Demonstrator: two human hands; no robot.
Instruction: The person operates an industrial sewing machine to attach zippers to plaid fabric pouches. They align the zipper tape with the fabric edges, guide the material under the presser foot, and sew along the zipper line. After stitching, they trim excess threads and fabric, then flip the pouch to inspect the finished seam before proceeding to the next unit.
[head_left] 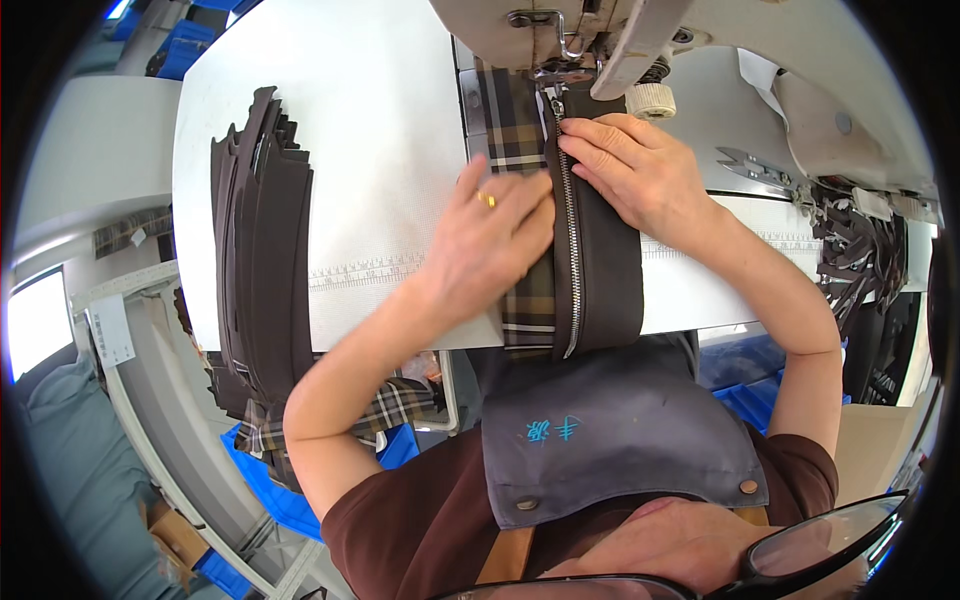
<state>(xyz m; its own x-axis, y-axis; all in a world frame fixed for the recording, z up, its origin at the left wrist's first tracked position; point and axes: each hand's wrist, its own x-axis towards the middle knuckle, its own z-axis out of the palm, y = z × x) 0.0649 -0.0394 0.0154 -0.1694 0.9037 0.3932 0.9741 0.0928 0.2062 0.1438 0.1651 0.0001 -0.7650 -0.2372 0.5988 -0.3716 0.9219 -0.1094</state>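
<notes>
Clock directions are taken from the middle of the zipper. Nearest, at six o'clock, a grey apron (620,430) covers the person's lap, with a blue bin (285,500) low at half past seven and plaid cloth (395,408) spilling above it. The near edge of the white bench (390,170) comes next; here the dark fabric (612,285) and the plaid piece (528,310) reach just past it, the metal zipper (573,255) running along them from six to twelve o'clock. At nine o'clock the left hand (495,235), blurred and wearing a gold ring, has its fingers curled at the zipper's left side; whether they pinch the cloth I cannot tell. The right hand (645,170), at one to two o'clock, lays its bent fingertips on the zipper's upper part; its thumb is hidden, so I cannot tell if that grip is closed. A stack of dark strips (262,240) lies at nine o'clock, well apart. Metal snips (755,170) lie at three o'clock, short of a tangle of zippers (862,255). Farthest, at twelve o'clock, the sewing machine's presser foot (562,75) stands just beyond the zipper's far end.
</notes>
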